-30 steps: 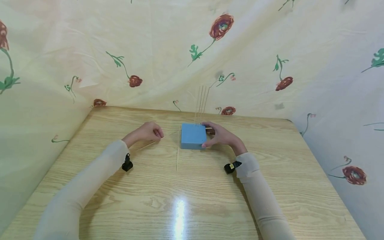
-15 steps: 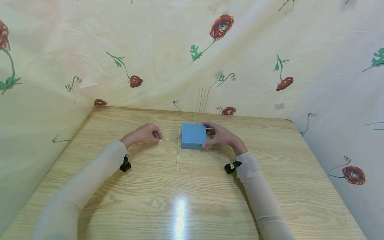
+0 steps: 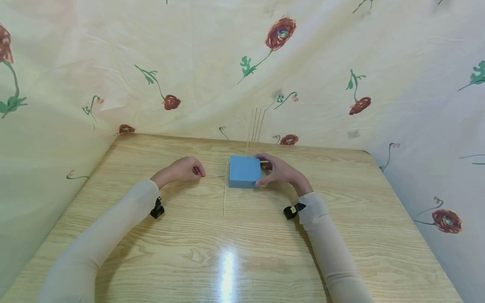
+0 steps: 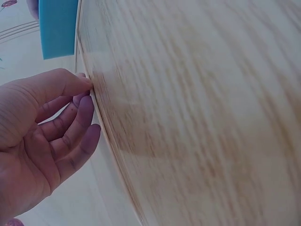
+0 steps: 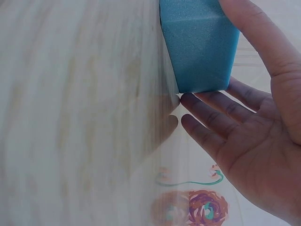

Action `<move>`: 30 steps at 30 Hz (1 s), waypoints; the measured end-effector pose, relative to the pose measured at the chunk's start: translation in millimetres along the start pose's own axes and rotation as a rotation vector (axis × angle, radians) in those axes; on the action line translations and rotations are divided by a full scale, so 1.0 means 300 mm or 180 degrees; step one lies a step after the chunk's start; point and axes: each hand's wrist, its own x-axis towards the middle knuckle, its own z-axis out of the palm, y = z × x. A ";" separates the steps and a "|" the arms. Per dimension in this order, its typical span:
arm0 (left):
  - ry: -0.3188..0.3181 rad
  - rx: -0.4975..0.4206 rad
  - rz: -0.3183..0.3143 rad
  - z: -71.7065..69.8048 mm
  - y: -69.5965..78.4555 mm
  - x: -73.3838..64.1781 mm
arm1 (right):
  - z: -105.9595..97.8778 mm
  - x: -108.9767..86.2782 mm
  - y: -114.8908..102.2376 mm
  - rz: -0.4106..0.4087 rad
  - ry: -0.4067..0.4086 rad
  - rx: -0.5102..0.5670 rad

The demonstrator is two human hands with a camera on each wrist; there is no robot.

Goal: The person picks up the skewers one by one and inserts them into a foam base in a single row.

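Observation:
A blue foam block [image 3: 244,167] sits on the wooden table, and my right hand [image 3: 283,171] grips its right side, thumb at the near corner and fingers toward the back. Several thin wooden skewers [image 3: 253,134] rise from the block's back edge. My left hand [image 3: 183,169] pinches another skewer [image 3: 214,176] between thumb and fingers, low over the table. That skewer's right end points at the block's left side; the rest passes behind the hand. In the right wrist view the thumb and fingers hold the block [image 5: 202,52] from either side.
Loose skewers [image 3: 225,198] lie on the table [image 3: 182,248] along the block's left side, pointing toward me. A short stretch of another skewer [image 3: 264,162] shows by the right fingers. Flower-patterned cloth [image 3: 212,63] hangs behind and at the sides.
The skewer in my left hand has swung from a slant to nearly level, its right end now beside the loose skewers. The left hand has shifted slightly left; the right hand and block have stayed put.

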 end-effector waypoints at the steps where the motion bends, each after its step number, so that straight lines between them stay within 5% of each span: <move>1: 0.0003 0.0015 0.0003 0.001 0.000 -0.001 | 0.000 -0.001 0.000 -0.0005 0.0001 -0.0010; 16: 0.0038 0.0086 0.0089 -0.006 0.000 0.000 | -0.001 0.001 0.006 -0.0009 0.0017 0.0007; 30: 0.0057 -0.0212 0.0302 0.001 -0.022 0.009 | -0.002 -0.001 0.001 -0.0019 -0.0004 -0.0022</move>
